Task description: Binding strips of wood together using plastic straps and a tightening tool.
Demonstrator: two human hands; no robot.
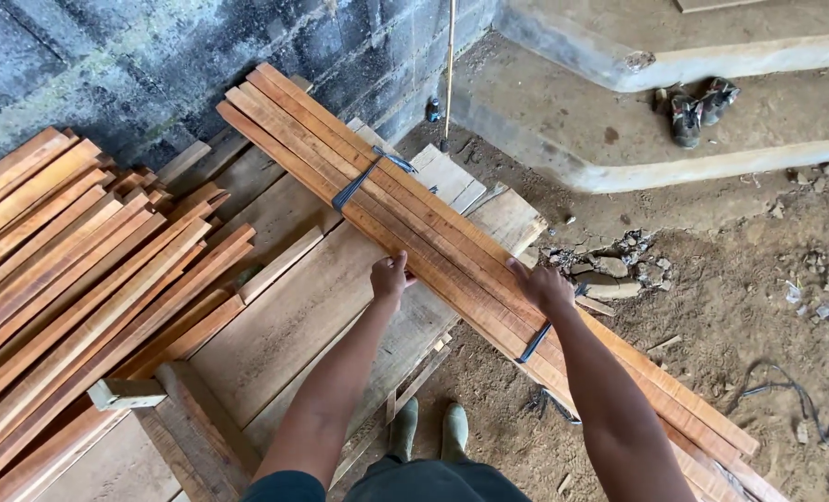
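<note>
A bundle of long reddish wooden slats [433, 218] lies diagonally across a stack of wide planks [312, 307], tied by two dark straps [363, 178]. My left hand [389, 277] grips the near edge of the bundle at its middle. My right hand [540, 284] rests on top of the bundle a little further right, just above the second strap [535, 342]. The bundle's lower end sticks out over the dirt floor at the right.
A loose pile of similar slats [71, 270] lies at the left against a dark block wall [108, 65]. A pole [449, 65] leans at the wall. Concrete steps [675, 102] with a pair of shoes [698, 107] stand at the top right. Rubble [614, 265] dots the dirt. My boots [428, 429] stand below.
</note>
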